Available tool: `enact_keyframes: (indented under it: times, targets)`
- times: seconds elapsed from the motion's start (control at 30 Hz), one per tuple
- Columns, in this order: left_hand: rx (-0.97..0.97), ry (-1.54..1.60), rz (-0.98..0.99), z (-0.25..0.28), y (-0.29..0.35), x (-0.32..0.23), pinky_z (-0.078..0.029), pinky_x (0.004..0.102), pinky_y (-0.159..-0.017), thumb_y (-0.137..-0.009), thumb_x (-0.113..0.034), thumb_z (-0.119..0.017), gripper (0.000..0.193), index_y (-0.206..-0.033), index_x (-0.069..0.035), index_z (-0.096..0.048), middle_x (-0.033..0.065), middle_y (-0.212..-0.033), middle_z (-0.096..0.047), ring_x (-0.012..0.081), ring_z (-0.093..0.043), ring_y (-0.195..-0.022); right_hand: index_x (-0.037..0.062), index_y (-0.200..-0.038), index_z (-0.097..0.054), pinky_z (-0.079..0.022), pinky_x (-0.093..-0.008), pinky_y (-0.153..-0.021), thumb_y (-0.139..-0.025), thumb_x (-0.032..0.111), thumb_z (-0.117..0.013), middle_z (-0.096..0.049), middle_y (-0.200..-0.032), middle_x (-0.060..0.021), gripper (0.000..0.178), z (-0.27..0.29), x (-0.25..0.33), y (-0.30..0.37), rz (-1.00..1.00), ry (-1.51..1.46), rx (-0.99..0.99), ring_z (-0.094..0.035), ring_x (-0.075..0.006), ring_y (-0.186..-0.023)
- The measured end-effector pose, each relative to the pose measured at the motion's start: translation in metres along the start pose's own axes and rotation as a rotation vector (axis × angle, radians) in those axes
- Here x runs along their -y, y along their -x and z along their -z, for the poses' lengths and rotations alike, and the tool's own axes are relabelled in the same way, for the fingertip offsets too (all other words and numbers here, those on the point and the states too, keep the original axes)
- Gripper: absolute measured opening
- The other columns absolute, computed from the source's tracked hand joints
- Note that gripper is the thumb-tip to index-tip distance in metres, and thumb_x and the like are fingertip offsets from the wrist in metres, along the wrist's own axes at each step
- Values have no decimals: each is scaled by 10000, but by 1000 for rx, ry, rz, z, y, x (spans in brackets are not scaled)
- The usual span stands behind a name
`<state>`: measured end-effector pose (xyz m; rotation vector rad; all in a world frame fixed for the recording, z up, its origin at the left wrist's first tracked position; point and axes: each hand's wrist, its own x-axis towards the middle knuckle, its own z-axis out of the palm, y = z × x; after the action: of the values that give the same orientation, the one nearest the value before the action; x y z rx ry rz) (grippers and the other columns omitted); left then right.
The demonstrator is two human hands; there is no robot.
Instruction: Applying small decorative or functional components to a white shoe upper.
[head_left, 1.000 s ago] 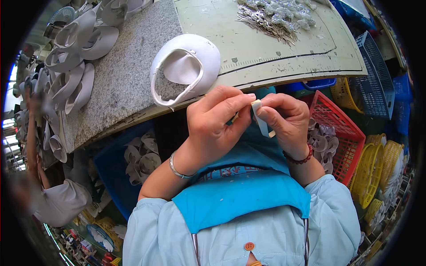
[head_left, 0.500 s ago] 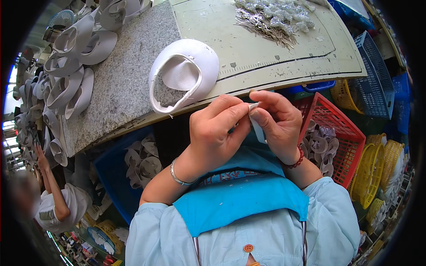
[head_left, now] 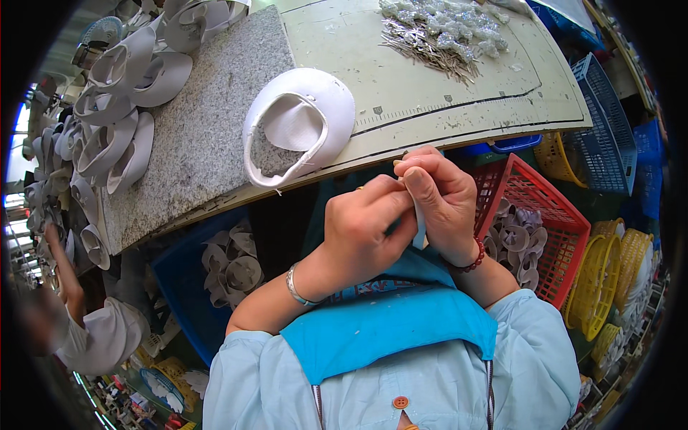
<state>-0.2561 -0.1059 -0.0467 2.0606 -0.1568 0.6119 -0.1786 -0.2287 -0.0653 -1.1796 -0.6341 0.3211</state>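
Note:
Just off the table's front edge, my two hands meet fingertip to fingertip. A narrow pale strip hangs down between them, its upper end hidden by the fingers. My left hand is closed, its thumb and forefinger pinching at the strip. With thumb pressed on bent fingers, my right hand grips the strip from the other side. A white shoe upper lies on the table ahead of my left hand, its rounded opening facing up and a loose thread at its near edge.
Several white uppers are heaped at the table's left. Thin metal pieces and glittery clear pieces lie at the back. Below the table stand a blue bin and a red crate. A co-worker is at far left.
My left hand has shifted right and slightly down, closer to the right hand. My right fingers have curled in tighter, hiding the strip's top. The co-worker's arm has moved.

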Motion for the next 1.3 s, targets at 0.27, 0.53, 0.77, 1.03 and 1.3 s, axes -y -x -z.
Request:
enact_keyframes:
  times: [0.27,0.53,0.77,1.03,1.3]
  targets:
    - [90,352,262,6,-1,-5,-417,195,-539,-806,28,-676,109,-915,18,-675,54,-831,-620,57,-535,-624,-32,-994,-643,-458,-216,-704,-990,188,-557,-618,-966,-71,236,7,-1,1,-15,-43,9,-565,-98,-831]
    - [4,640,438,5,3,1,-424,183,-538,-904,-110,-671,142,-975,11,-694,29,-795,-619,44,-547,-639,-18,-1082,-660,-429,-204,-674,-972,147,-576,-577,-1040,-61,216,7,5,7,64,73,64,-526,-88,-849]
    - [1,591,488,9,2,-3,-438,168,-544,-892,-73,-677,106,-975,-8,-690,12,-822,-636,21,-550,-636,-11,-1001,-705,-422,-179,-641,-924,95,-644,-595,-1005,-77,145,15,8,8,-97,-34,60,-540,-78,-789]
    - [-176,368,108,3,7,5,-434,172,-544,-841,33,-677,223,-1056,-24,-666,24,-812,-641,32,-560,-652,-25,-933,-684,-417,-181,-629,-918,100,-657,-597,-904,-71,129,12,10,6,-62,9,68,-538,-73,-748]
    - [-230,476,187,15,1,0,-499,190,-598,-864,41,-639,222,-1077,-4,-682,101,-954,-641,82,-604,-706,-7,-910,-632,-436,-195,-621,-959,166,-605,-564,-893,-64,181,17,0,10,-84,-78,92,-529,-87,-698]
